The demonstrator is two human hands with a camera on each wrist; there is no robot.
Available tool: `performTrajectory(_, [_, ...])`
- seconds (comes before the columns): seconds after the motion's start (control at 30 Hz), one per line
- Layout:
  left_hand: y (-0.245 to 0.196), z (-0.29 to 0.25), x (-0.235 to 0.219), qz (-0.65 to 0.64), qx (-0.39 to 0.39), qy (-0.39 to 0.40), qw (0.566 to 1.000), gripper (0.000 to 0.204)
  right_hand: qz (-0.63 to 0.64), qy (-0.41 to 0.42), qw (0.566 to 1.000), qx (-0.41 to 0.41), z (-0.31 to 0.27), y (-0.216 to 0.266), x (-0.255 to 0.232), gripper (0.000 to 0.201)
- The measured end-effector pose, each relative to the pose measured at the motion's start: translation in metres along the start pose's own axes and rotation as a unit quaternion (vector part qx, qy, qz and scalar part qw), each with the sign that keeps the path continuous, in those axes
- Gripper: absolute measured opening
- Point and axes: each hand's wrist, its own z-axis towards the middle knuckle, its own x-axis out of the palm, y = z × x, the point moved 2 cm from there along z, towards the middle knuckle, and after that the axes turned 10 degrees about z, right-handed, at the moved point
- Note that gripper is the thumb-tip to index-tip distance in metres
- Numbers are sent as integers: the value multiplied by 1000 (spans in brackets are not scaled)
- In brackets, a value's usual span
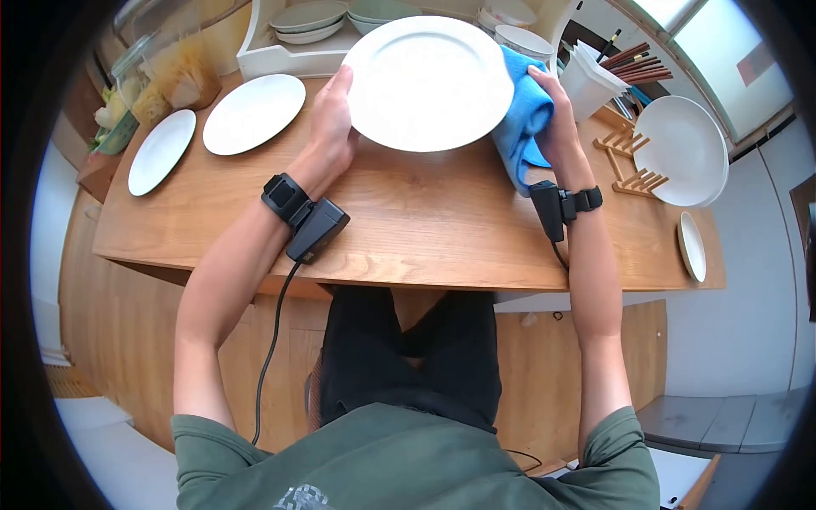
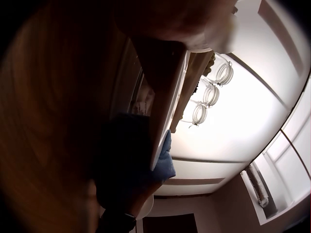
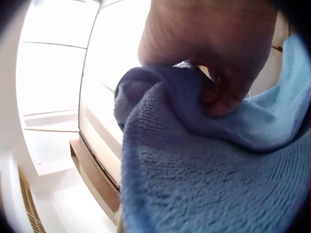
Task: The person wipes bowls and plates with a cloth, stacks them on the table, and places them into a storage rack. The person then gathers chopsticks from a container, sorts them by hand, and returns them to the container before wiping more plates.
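A round white plate (image 1: 425,85) is held up over the wooden table, its face toward the head camera. My left hand (image 1: 334,119) grips its left rim, thumb on top. At the plate's right edge, my right hand (image 1: 557,123) holds a blue cloth (image 1: 520,119), which hangs down in folds. The right wrist view shows the fingers of that hand (image 3: 218,58) bunching the textured cloth (image 3: 184,160). Seen edge-on in the dark left wrist view, the plate (image 2: 170,114) has the cloth (image 2: 165,162) against its far end.
Two white plates (image 1: 253,115) (image 1: 161,153) lie on the table (image 1: 382,229) at left. Plates stand in a wooden rack (image 1: 633,174) at right, near a small white dish (image 1: 692,246). Behind are a shelf (image 1: 293,62) with bowls, a white holder (image 1: 588,85) with chopsticks, and pasta containers (image 1: 183,76).
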Motion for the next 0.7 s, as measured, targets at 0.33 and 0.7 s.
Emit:
performTrajectory(0.33, [7, -1, 5, 20, -49, 72, 996, 44, 138, 20, 987, 81, 8, -11, -9, 42])
performTrajectory(0.7, [5, -4, 9, 43, -85, 114, 989, 43, 163, 42, 979, 114, 7, -17, -9, 41])
